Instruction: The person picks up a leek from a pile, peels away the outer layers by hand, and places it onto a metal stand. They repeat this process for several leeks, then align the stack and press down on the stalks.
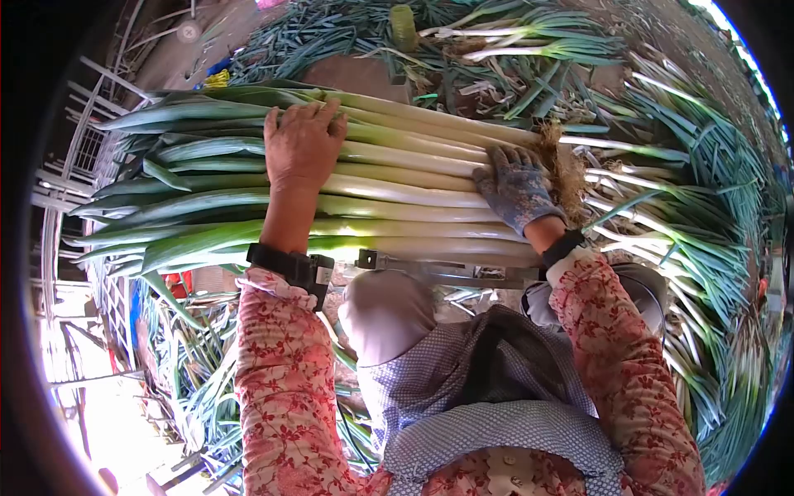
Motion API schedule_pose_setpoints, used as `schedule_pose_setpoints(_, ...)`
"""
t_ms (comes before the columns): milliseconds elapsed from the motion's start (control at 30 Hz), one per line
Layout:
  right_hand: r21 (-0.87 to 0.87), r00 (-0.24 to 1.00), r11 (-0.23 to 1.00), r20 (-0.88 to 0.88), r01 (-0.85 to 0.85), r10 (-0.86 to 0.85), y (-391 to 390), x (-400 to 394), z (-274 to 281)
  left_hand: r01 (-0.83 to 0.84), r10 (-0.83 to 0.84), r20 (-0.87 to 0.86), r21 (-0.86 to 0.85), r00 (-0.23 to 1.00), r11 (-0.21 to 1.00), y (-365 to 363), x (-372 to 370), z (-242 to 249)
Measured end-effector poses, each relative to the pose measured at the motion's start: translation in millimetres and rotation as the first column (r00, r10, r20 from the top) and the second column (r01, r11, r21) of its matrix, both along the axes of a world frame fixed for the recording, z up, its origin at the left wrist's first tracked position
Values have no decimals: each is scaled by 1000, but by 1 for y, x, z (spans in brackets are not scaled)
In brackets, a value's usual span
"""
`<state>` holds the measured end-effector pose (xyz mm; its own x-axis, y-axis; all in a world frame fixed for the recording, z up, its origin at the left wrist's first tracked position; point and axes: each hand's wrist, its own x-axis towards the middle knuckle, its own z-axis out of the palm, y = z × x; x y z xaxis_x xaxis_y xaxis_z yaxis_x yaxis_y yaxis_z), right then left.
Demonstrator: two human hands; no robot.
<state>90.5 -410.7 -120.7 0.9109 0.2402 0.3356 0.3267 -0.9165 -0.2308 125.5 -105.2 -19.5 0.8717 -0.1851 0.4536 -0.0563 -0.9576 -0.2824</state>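
Observation:
A wide row of long green onions [397, 193] lies side by side in front of me, roots to the right and green leaves to the left. My left hand [303, 145] is bare and rests on top of the row where white turns to green, fingers slightly bent and apart. On the white ends, close to the brown roots [568, 169], lies my right hand [517, 186] in a patterned blue-grey glove, its fingers spread over the stalks. Neither hand is wrapped around a stalk. Part of a metal support [430, 266] shows under the row's near edge.
More green onions [703, 198] are heaped along the right side, and others [529, 37] lie at the back. Loose green leaves [322, 37] cover the ground there, by a green roll [404, 27]. A metal rack [78, 165] stands left. My knees are just below the row.

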Motion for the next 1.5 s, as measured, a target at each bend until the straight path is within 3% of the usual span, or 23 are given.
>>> schedule_pose_setpoints(100,-19,998,1000,63,22,-21,3,3,-3,-21,21,-26,-3,999,1000,-4,1,4)
schedule_pose_setpoints(267,35,989,999,145,1,-6,4,2,-5,173,-172,-64,27,983,984,0,-22,9)
schedule_pose_setpoints(400,14,997,1000,70,24,-25,3,0,-3,263,-256,-193,11,947,965,2,-35,21)
schedule_pose_setpoints(567,-24,997,998,-44,54,-55,4,0,0,198,-185,-189,51,965,979,-1,-29,9)
schedule_pose_setpoints(667,-58,997,995,-21,76,-77,6,0,-6,194,-184,-168,49,969,980,-3,-31,9)
schedule_pose_setpoints(767,48,964,998,-264,39,-25,5,1,7,210,-204,-96,65,974,975,-3,-32,6)
schedule_pose_setpoints(833,42,996,997,-62,-58,60,-8,5,-21,266,-263,-34,104,964,958,-5,-30,0)
schedule_pose_setpoints(867,-74,987,984,-2,-159,160,-9,8,-29,333,-336,6,118,942,936,3,-28,-4)
schedule_pose_setpoints(900,-181,971,955,0,-233,237,-13,11,-32,234,-229,-53,161,972,959,2,-26,-8)
schedule_pose_setpoints(933,-132,972,964,-79,-231,222,-16,13,-21,255,-247,-67,160,967,954,13,-21,-15)
schedule_pose_setpoints(967,130,929,991,-369,22,27,-20,15,8,200,-180,-124,181,976,963,14,-18,-16)
schedule_pose_setpoints(1000,317,927,944,-373,96,31,-43,-11,66,127,-87,-189,213,978,969,-2,-26,-3)
schedule_pose_setpoints(1033,389,959,918,-281,83,32,-60,-20,95,97,-53,-195,227,979,969,9,-17,-12)
schedule_pose_setpoints(1167,522,925,832,-379,188,29,-165,-63,171,92,-2,-282,304,959,948,-7,-17,6)
schedule_pose_setpoints(1200,757,897,623,-397,199,196,-202,-28,128,45,51,-299,304,953,952,-18,-22,10)
schedule_pose_setpoints(1233,883,894,407,-361,235,266,-230,-34,111,-3,104,-315,305,943,952,-30,-27,14)
schedule_pose_setpoints(1267,951,897,164,-302,261,322,-258,-40,97,62,17,-252,303,968,951,11,-1,-8)
schedule_pose_setpoints(1300,960,927,-31,-260,278,271,-283,-96,111,126,-70,-184,309,980,943,51,24,-30)
schedule_pose_setpoints(1333,922,918,-47,-376,384,129,-309,-119,88,185,-155,-115,323,981,928,88,47,-50)
schedule_pose_setpoints(1400,815,801,-107,-580,570,-150,-358,-156,3,18,124,-349,377,929,926,67,60,-37)
schedule_pose_setpoints(1433,733,728,114,-620,670,-294,-373,-191,-26,-52,259,-446,425,856,904,60,68,-32)
schedule_pose_setpoints(1467,552,630,310,-627,774,-458,-388,-225,-55,-64,261,-462,400,847,914,47,59,-22)
schedule_pose_setpoints(1500,325,528,418,-590,848,-611,-403,-260,-83,-45,213,-475,341,854,939,30,43,-9)
